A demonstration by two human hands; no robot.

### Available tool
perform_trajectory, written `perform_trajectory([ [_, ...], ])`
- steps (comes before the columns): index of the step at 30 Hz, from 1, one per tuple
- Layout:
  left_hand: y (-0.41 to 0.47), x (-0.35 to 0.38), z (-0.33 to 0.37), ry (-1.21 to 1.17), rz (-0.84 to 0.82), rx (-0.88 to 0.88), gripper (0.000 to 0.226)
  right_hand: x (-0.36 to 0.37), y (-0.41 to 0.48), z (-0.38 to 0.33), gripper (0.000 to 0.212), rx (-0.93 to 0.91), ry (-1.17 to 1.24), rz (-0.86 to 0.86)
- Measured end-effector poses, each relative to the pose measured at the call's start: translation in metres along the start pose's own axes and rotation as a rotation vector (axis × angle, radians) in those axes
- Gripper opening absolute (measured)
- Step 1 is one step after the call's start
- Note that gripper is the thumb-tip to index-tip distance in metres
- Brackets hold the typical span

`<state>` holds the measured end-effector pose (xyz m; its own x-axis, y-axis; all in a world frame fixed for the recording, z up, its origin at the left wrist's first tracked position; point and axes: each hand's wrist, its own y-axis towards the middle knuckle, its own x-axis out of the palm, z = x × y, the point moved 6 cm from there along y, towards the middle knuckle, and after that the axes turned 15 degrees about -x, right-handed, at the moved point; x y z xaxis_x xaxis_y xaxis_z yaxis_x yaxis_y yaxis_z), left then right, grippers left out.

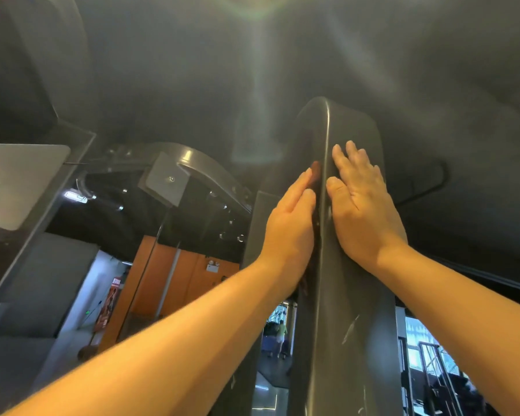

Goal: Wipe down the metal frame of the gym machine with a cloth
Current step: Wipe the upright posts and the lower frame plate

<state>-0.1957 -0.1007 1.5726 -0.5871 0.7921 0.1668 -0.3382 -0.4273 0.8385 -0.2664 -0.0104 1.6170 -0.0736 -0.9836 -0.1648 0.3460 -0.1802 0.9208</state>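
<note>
Neither hand forms a closed grip: the left hand [291, 217] and right hand [364, 202] lie flat with fingers straight. They press on opposite faces of the metal frame [342, 325], either side of its raised edge, high up near the rounded top. The cloth does not plainly show; a dark reddish patch [315, 171] at the left fingertips may be cloth or only a reflection. Likely risks are bare palms smearing the glossy paint, or flat hands slipping at this overhead reach and leaving the top bend unwiped.

Orange wall [186, 283] under a dark grey ceiling [388, 55].
</note>
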Motion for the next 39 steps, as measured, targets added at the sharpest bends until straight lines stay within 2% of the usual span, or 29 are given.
perform_trajectory([
  [3, -0.028, -0.008, -0.026, 0.07, -0.045, 0.01, 0.044, 0.003, -0.007, -0.005, 0.069, -0.014, -0.013, -0.015],
  [8, -0.074, -0.017, -0.052, 0.079, -0.01, 0.008, 0.043, 0.001, -0.008, -0.008, 0.07, -0.008, -0.039, -0.015],
  [15, -0.028, -0.007, -0.01, 0.052, -0.034, -0.079, 0.046, 0.003, -0.013, -0.007, 0.07, -0.013, -0.076, -0.038],
  [22, -0.085, -0.019, -0.048, 0.072, 0.026, -0.07, 0.045, 0.005, -0.019, -0.011, 0.071, -0.019, -0.087, -0.053],
  [25, -0.056, -0.014, -0.03, 0.121, 0.047, -0.09, 0.044, 0.005, -0.019, -0.01, 0.071, -0.023, -0.106, -0.057],
  [29, -0.014, -0.005, -0.004, 0.075, 0.025, -0.134, 0.046, 0.005, -0.018, -0.009, 0.07, -0.036, -0.095, -0.062],
  [35, -0.068, -0.01, -0.04, -0.002, -0.001, -0.161, 0.043, 0.006, -0.017, -0.011, 0.072, -0.029, -0.107, -0.063],
  [39, -0.046, -0.008, -0.027, 0.069, 0.044, -0.098, 0.042, 0.005, -0.017, -0.012, 0.071, -0.026, -0.1, -0.062],
])
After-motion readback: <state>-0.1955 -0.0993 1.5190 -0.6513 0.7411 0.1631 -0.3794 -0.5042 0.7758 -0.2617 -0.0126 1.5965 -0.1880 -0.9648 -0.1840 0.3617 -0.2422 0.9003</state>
